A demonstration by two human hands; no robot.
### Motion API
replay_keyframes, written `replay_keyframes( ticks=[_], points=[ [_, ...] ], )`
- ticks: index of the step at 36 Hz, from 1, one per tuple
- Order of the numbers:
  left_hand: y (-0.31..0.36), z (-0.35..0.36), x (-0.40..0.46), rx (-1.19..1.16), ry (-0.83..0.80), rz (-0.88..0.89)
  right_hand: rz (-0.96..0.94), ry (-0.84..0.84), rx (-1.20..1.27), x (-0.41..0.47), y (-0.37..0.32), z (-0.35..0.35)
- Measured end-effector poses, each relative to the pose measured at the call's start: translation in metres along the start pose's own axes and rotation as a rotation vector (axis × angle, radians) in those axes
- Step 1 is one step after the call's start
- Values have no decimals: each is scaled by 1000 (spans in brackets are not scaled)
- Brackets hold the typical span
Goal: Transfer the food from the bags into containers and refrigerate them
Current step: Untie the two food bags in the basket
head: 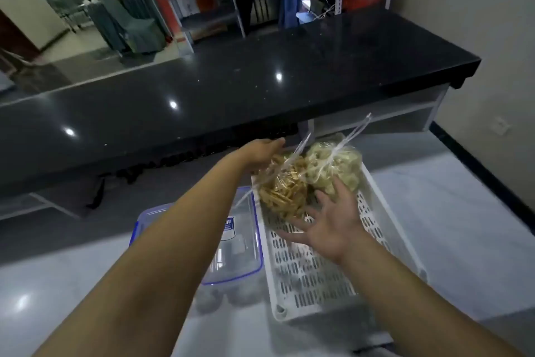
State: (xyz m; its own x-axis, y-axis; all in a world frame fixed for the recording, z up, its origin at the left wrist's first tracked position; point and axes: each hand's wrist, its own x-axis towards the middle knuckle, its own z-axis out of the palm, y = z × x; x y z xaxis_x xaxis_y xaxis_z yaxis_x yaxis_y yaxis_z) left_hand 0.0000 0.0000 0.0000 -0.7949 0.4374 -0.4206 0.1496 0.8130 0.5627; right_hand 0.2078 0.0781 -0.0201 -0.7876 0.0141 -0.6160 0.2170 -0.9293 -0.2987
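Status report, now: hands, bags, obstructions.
Left hand open at far side of yellow-food bag. Right hand open, fingers spread at its near side. Both bags in white basket, tied. Lidded container alongside; nothing blocking.

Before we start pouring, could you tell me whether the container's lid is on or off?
On: the blue-rimmed lid lies flat over the clear container, beside the basket.

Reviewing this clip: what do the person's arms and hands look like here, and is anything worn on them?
Both forearms are bare as far as the frame shows, with no sleeve in view. The left hand and right hand wear no gloves. No watch, bracelet or ring is visible, though the picture is somewhat soft.
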Motion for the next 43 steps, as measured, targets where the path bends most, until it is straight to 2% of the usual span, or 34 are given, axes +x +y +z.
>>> replay_keyframes(
  ticks=[4,15,25,29,32,35,38,40,43],
  points=[
    [10,2,-1,-8,-104,-90,41,57,-68,11,0,8],
    [7,9,-43,-86,-157,-118,21,152,-229,6,-7,3],
    [-5,32,-110,-231,-238,-155,157,83,-527,-29,-47,-26],
    [-5,47,-138,-159,-228,-92,166,-11,-799,-40,-65,-34],
    [-8,59,-156,-124,-201,-61,92,-101,-1154,-44,-75,-47],
    [-10,71,-173,-121,-198,-19,-86,-269,-1488,-52,-80,-60],
    [-12,82,-188,-155,-219,-5,-386,-268,-2017,-54,-79,-77],
    [-15,90,-197,-149,-190,31,-457,-272,-2112,-54,-73,-87],
    [-21,100,-207,-126,-131,49,-422,-317,-2063,-56,-71,-91]
  ],
)
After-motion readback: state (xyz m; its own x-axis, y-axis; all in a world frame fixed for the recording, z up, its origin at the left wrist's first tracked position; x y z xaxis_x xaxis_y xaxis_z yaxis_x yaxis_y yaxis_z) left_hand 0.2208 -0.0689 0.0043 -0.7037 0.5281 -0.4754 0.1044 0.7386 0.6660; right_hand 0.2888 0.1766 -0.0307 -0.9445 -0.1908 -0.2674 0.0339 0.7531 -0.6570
